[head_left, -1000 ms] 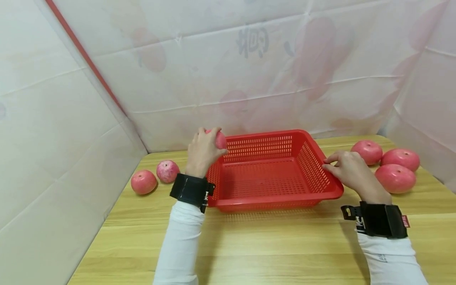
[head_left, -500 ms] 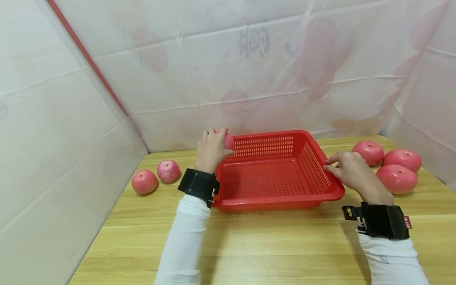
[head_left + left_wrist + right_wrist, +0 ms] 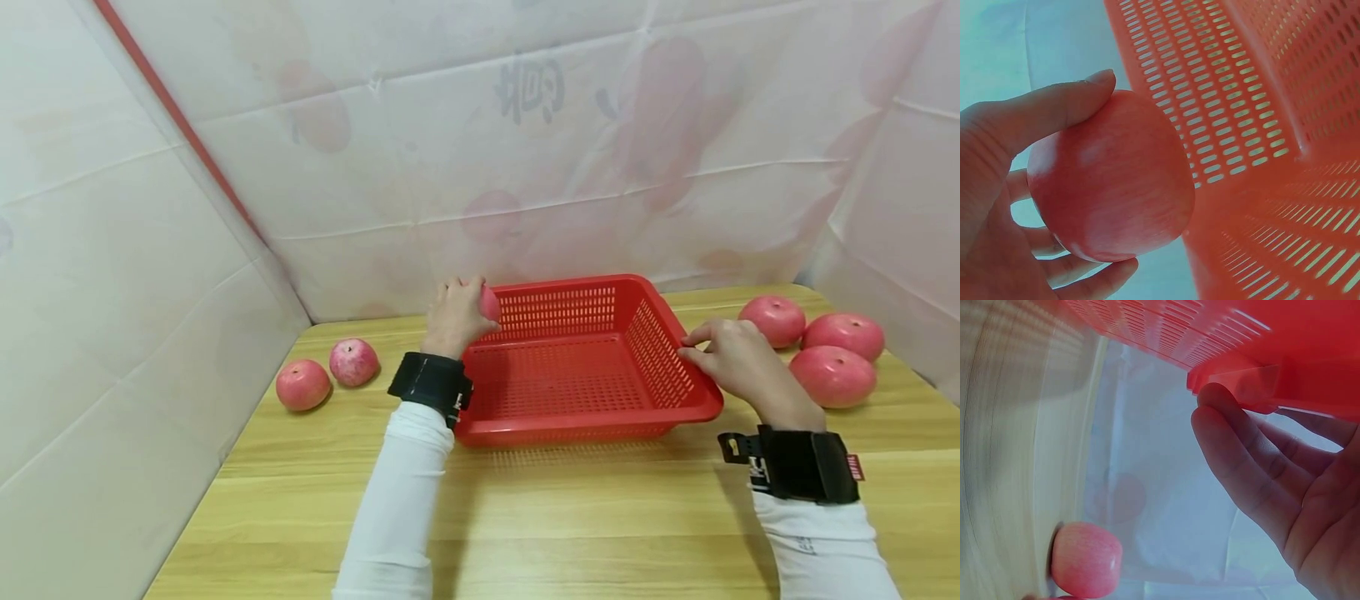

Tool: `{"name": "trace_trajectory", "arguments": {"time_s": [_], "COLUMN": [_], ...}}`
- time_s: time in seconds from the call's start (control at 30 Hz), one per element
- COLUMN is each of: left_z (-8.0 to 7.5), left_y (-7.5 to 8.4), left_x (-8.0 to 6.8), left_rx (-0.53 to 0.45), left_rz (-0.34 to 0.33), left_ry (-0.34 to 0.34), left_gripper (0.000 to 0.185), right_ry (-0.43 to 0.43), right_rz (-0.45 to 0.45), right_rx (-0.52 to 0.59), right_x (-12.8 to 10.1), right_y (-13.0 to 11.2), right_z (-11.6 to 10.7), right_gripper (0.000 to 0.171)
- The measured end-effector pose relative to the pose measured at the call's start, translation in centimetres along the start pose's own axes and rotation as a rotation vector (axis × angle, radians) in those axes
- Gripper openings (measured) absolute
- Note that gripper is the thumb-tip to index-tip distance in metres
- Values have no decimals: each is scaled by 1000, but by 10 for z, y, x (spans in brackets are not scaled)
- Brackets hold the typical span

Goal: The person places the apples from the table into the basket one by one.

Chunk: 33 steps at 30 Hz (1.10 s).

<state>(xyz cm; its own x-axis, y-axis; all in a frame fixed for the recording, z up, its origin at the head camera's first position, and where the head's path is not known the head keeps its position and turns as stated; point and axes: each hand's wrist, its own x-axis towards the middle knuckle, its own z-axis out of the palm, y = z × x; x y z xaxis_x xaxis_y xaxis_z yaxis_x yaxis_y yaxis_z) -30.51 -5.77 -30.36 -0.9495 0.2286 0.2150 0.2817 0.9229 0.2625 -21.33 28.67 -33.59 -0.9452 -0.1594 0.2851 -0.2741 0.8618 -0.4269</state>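
A red slotted plastic basket [image 3: 585, 417] sits on the wooden table, nothing inside it. My left hand [image 3: 456, 317] grips a pink-red apple [image 3: 489, 303] over the basket's far left corner. The left wrist view shows the apple [image 3: 1110, 178] held between thumb and fingers beside the basket wall [image 3: 1222, 94]. My right hand [image 3: 731, 354] holds the basket's right rim, thumb on top. In the right wrist view its fingers [image 3: 1254, 462] curl under the rim [image 3: 1241, 378].
Two apples [image 3: 302, 384] [image 3: 353, 361] lie left of the basket. Three apples [image 3: 775, 320] [image 3: 844, 335] [image 3: 832, 375] lie at the right, one [image 3: 1085, 559] seen by the right wrist camera. White sheet walls close in the table on the left, back and right.
My left hand has carried the apple to the right, from outside the basket's left edge to over its far left corner. The right hand has stayed on the rim.
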Motion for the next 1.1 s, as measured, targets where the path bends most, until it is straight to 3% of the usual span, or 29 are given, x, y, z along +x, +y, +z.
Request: {"name": "trace_trajectory", "arguments": {"time_s": [0.33, 0.73, 1.1], "left_z": [11, 20, 25], "left_y": [-5, -10, -9], "left_x": [4, 8, 13], "left_rx": [-38, -71, 80], "left_rz": [-23, -83, -66], "left_ry": [-37, -96, -88], "left_gripper": [71, 82, 76], "right_ry": [-1, -18, -30], "right_rz": [3, 21, 27], "right_rx": [-1, 4, 7], "right_x": [-1, -1, 0], "right_y": [-2, -1, -2], "right_z": [1, 0, -3], "right_gripper": [18, 21, 22]}}
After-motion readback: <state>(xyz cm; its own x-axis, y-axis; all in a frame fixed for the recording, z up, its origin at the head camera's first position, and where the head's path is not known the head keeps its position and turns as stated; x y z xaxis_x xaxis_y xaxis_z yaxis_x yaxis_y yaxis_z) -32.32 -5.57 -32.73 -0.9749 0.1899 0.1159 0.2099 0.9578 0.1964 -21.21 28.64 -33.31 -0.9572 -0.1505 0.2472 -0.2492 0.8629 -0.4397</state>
